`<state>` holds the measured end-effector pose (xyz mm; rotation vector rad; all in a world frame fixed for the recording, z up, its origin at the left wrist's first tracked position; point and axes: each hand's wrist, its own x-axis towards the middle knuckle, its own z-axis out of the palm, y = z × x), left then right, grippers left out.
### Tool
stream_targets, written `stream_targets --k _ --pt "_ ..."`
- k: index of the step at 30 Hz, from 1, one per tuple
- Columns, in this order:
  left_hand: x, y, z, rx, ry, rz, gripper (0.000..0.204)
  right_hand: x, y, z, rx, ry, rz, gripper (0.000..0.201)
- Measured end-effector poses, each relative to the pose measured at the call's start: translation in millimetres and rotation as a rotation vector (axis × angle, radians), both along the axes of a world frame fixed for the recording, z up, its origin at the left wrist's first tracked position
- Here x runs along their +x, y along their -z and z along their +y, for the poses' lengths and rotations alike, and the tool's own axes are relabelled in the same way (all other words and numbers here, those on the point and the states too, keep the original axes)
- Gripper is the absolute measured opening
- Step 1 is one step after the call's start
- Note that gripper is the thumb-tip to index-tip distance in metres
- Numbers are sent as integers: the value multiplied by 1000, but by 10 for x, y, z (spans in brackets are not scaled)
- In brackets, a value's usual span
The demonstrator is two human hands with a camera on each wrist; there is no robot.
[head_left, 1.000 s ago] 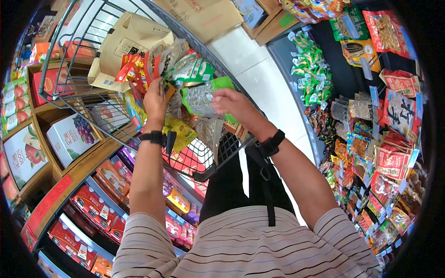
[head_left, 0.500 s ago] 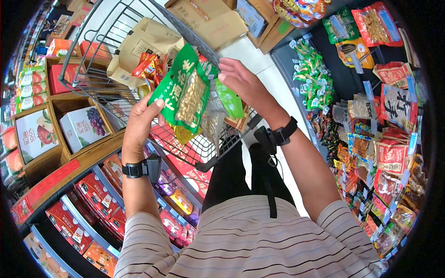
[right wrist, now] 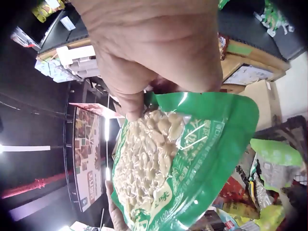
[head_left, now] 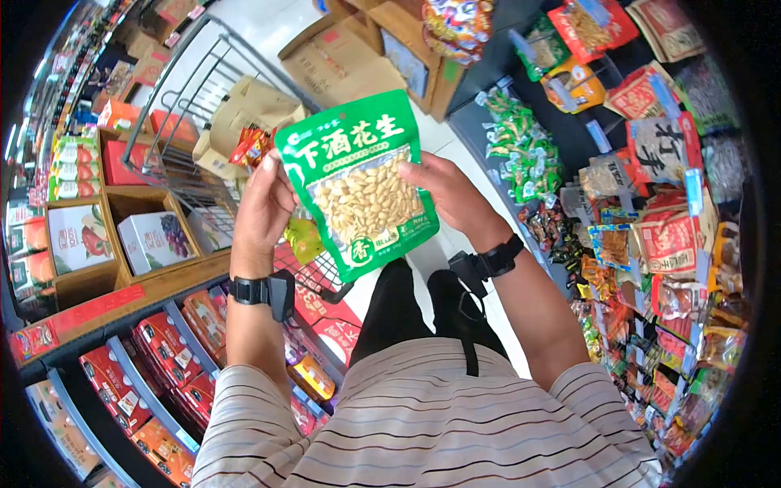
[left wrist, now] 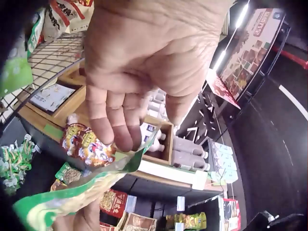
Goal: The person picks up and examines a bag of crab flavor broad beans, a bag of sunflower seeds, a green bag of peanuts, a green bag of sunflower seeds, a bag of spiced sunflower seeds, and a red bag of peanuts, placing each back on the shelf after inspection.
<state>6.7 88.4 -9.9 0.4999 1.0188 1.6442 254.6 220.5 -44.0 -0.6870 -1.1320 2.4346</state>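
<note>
A green bag of peanuts (head_left: 362, 191) with a clear window is held up in front of the body, printed side up. My left hand (head_left: 264, 203) pinches its left edge with the thumb on top. At its right edge my right hand (head_left: 451, 191) grips it, thumb on the window. The right wrist view shows the bag (right wrist: 149, 154) large under my right hand (right wrist: 159, 48). In the left wrist view the bag (left wrist: 86, 192) appears edge-on below the fingers of my left hand (left wrist: 144, 62).
Behind the bag stands a wire shopping cart (head_left: 175, 130) with a paper bag (head_left: 244, 122) and other packets. Boxed drinks (head_left: 154, 241) fill wooden shelves on the left. Snack packets (head_left: 667, 232) hang on the right. A cardboard box (head_left: 346, 69) lies beyond the cart.
The green bag has risen out of the cart in my left hand and turned face up. My right hand has come to its right edge and taken hold.
</note>
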Motion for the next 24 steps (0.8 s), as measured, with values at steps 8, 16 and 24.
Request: stream_targets --k 8,16,24 --pt "1283 -184 331 -58 239 182 56 1079 -530 70 159 296 42 38" --pt "2283 -447 720 -93 266 170 42 2073 -837 42 369 452 -208 36" --pt "2935 -728 940 45 422 141 41 2904 -1064 27 600 540 -360 35"
